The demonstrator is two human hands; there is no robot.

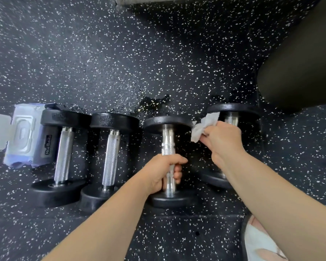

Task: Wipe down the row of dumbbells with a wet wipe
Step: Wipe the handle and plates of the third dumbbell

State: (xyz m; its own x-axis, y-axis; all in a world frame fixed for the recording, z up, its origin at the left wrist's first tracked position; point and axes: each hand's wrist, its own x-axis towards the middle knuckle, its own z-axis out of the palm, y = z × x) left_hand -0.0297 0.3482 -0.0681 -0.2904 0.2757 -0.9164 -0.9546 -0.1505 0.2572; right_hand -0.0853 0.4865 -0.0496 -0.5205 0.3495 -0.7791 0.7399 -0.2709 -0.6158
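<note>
On speckled rubber flooring point(102, 63): gripping the third dumbbell point(168, 140) by its knurled handle with the left hand point(162, 172), likely steadying heavy, rigid steel; pinching the limp wet wipe point(203, 127) in the right hand point(224, 140), just beyond that grip.

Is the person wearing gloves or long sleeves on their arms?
Both arms are bare: no sleeves reach the left forearm or right forearm. The left hand and right hand wear no gloves, and no watch or bracelet shows on either wrist.
</note>
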